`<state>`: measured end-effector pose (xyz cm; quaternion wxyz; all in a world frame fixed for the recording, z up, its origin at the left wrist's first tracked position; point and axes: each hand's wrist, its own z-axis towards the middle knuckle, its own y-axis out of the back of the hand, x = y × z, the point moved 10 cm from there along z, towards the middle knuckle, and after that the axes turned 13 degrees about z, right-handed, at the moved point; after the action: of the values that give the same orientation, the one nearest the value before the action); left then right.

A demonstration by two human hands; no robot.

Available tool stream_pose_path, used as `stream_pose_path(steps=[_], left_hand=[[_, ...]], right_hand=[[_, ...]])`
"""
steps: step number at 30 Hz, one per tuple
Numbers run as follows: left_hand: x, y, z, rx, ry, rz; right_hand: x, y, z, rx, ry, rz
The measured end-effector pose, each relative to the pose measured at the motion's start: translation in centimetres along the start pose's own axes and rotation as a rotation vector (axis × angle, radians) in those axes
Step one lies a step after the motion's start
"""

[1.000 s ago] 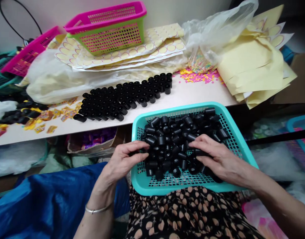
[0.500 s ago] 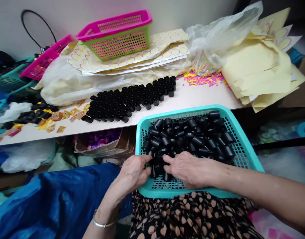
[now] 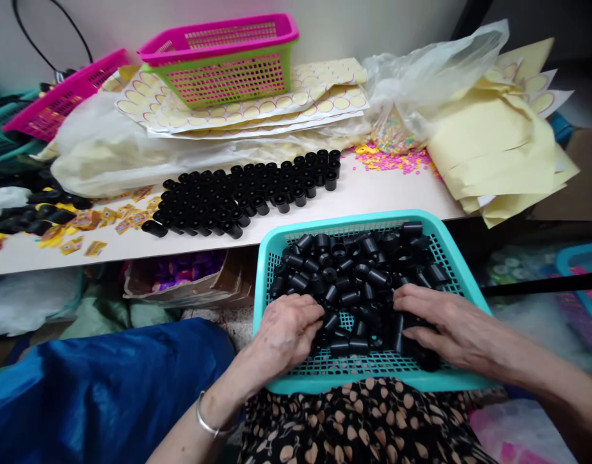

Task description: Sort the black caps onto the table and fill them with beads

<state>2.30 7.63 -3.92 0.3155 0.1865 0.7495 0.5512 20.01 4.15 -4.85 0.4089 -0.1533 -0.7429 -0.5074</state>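
A teal basket [image 3: 271,254] rests on my lap, holding several loose black cylindrical caps [image 3: 354,270]. My left hand [image 3: 289,332] is inside the basket at its near left corner, fingers curled round some caps. At the near right of the basket my right hand [image 3: 444,322] has its fingers closed over a bunch of caps. On the white table [image 3: 373,190] beyond, a block of black caps [image 3: 247,190] stands upright in rows.
Pink-and-green baskets [image 3: 223,58] sit on sheets of round stickers [image 3: 305,96] at the back. Clear plastic bags [image 3: 422,71], yellow paper [image 3: 503,148], small coloured beads [image 3: 393,158] and yellow labels [image 3: 90,222] lie around. A blue bag [image 3: 97,386] is at my left knee.
My hands were together at the near edge of the basket half a second ago. The right hand has moved out to the right and both now grasp caps.
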Motion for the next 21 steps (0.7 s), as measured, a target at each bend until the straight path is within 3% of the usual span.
stream_pose_path(steps=[2, 5, 8, 11, 16, 21], left_hand=[[-1.1, -1.1, 0.4, 0.042, -0.032, 0.089], [-1.6, -3.2, 0.3, 0.237, -0.023, 0.252], [-2.2, -3.9, -0.2, 0.365, -0.07, 0.213], [-3.4, -3.7, -0.1, 0.363, -0.159, 0.159], [-1.8, -4.8, 0.8, 0.439, -0.015, 0.211], [-1.6, -4.1, 2.1, 0.449, -0.034, 0.105]], right_hand=[[0.5, 0.4, 0.4, 0.003, -0.011, 0.076], [1.4, 0.7, 0.7, 0.034, -0.036, 0.136], [2.4, -0.2, 0.6, 0.144, -0.045, 0.114], [3.6, -1.9, 0.6, 0.271, -0.009, 0.028], [3.5, -4.3, 2.3, 0.372, -0.047, -0.124], [3.3, -4.1, 5.0, 0.326, 0.001, -0.128]])
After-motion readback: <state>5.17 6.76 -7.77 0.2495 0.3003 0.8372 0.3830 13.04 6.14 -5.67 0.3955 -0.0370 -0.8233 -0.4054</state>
